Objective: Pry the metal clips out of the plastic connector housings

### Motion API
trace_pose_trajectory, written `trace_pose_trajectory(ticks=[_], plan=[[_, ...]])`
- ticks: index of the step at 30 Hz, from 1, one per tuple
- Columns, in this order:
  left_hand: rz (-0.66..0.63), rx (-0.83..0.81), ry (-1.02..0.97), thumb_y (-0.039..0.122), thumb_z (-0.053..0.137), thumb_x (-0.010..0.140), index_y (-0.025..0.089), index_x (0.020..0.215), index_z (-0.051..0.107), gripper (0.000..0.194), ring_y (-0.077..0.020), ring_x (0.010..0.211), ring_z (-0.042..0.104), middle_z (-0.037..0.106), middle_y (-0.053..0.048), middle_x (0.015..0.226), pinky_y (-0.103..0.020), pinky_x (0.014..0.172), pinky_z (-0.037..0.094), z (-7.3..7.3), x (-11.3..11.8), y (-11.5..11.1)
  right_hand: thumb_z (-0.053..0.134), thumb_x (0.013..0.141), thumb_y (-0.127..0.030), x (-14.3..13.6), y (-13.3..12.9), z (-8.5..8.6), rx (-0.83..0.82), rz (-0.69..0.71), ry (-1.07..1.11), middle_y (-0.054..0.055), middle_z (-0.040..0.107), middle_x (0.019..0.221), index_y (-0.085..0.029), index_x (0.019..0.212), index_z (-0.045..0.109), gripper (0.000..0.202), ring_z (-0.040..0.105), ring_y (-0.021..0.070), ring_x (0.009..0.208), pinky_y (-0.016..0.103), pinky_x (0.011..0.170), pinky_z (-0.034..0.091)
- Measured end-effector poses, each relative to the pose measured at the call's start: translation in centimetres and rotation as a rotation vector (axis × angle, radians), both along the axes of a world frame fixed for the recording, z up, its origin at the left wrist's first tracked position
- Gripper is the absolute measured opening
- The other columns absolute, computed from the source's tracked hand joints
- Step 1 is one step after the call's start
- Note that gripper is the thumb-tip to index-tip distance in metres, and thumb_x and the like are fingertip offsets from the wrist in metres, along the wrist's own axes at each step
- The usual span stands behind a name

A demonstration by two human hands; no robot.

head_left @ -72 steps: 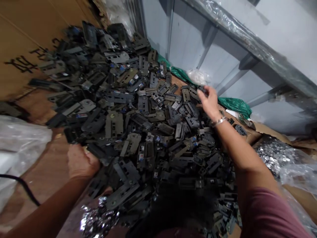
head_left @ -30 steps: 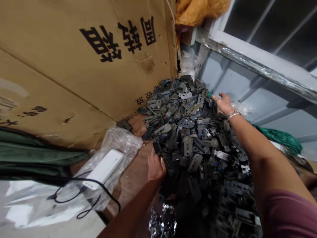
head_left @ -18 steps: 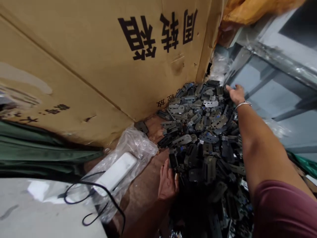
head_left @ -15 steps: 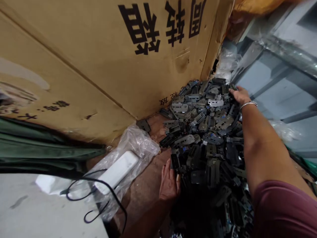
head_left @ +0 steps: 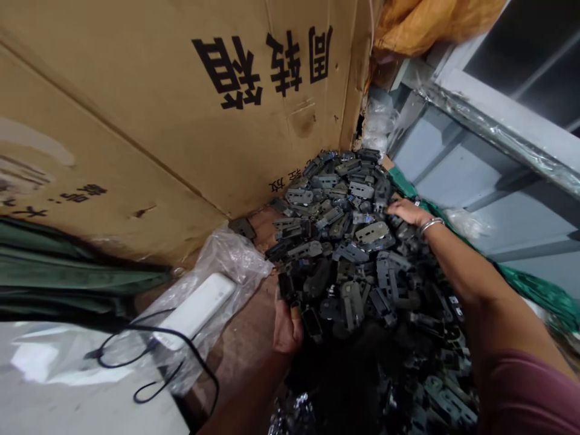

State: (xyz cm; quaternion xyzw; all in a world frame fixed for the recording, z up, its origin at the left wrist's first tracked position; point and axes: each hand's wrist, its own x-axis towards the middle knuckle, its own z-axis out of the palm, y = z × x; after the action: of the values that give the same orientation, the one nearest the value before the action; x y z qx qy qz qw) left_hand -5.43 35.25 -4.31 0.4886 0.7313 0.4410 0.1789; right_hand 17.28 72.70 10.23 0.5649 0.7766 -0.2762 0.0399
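A large heap of dark grey metal parts [head_left: 353,235] with slots and holes lies against the cardboard wall. My left hand [head_left: 287,329] is at the heap's near left edge, its fingers against the dark parts there; the fingertips are partly hidden, so its grip is unclear. On the right side of the heap, my right hand [head_left: 406,211], with a silver bangle at the wrist, has its fingers curled down on the parts. Whatever lies under those fingertips is too small to make out.
A tall cardboard box [head_left: 136,121] stands at the back left. Left of the heap, a white power bank [head_left: 199,308] with a black cable lies on clear plastic. Green netting [head_left: 539,290] and a grey panel [head_left: 489,163] line the right. Green cloth [head_left: 67,272] hangs at the left.
My right hand has moved from the heap's far right corner nearer along its right side. My left hand's fingers, spread before, are now more bent against the parts. The view has shifted right.
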Motion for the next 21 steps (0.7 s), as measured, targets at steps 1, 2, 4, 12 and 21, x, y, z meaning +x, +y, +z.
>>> trace_pose_trajectory(ticks=[1,2,4,12,21], plan=[[0.003,0.007,-0.012,0.038,0.023,0.099,0.018,0.154,0.017,0.058,-0.0307,0.146,0.026,0.034,-0.018,0.153,-0.054,0.118,0.029,0.1,0.0,0.0,0.063,0.077,-0.03,-0.2,-1.6,-0.1,-0.014,0.022,-0.012,0.002,0.069,0.076,-0.019,0.074,0.068,0.013,0.06,0.0187,0.077,0.025,0.072,0.045],[-0.001,0.01,-0.018,0.039,0.023,0.1,0.018,0.154,0.017,0.058,-0.031,0.146,0.027,0.035,-0.018,0.152,-0.054,0.118,0.029,0.2,0.0,0.0,0.065,0.076,-0.031,-0.4,-3.2,-0.2,-0.026,0.04,-0.026,0.004,0.07,0.077,-0.017,0.076,0.069,0.015,0.061,0.0196,0.077,0.026,0.072,0.045],[-0.005,0.008,-0.022,0.038,0.023,0.1,0.019,0.154,0.017,0.057,-0.0312,0.145,0.029,0.037,-0.019,0.15,-0.054,0.117,0.031,0.2,-0.1,0.0,0.062,0.079,-0.036,-0.7,-6.5,0.2,-0.028,0.091,-0.061,0.007,0.07,0.076,-0.016,0.079,0.07,0.022,0.062,0.0208,0.075,0.027,0.069,0.044],[0.023,-0.016,0.019,0.034,0.028,0.098,0.025,0.152,0.02,0.055,-0.0316,0.132,0.046,0.05,-0.016,0.136,-0.051,0.106,0.046,-1.0,0.0,-0.6,0.049,0.086,-0.045,-4.1,-10.3,4.7,0.054,0.395,-0.077,0.002,0.059,0.054,-0.02,0.061,0.065,0.039,0.052,0.0164,0.054,0.028,0.056,0.036],[0.006,-0.104,0.028,0.033,0.026,0.097,0.04,0.154,-0.002,0.065,-0.0287,0.138,0.042,0.039,-0.006,0.151,-0.052,0.106,0.05,-0.5,-0.1,-1.1,0.063,0.084,-0.047,-11.1,8.4,-0.4,0.589,-0.334,0.214,0.022,0.044,0.139,-0.01,0.137,0.041,0.069,0.043,0.0291,0.125,0.04,0.106,0.033]])
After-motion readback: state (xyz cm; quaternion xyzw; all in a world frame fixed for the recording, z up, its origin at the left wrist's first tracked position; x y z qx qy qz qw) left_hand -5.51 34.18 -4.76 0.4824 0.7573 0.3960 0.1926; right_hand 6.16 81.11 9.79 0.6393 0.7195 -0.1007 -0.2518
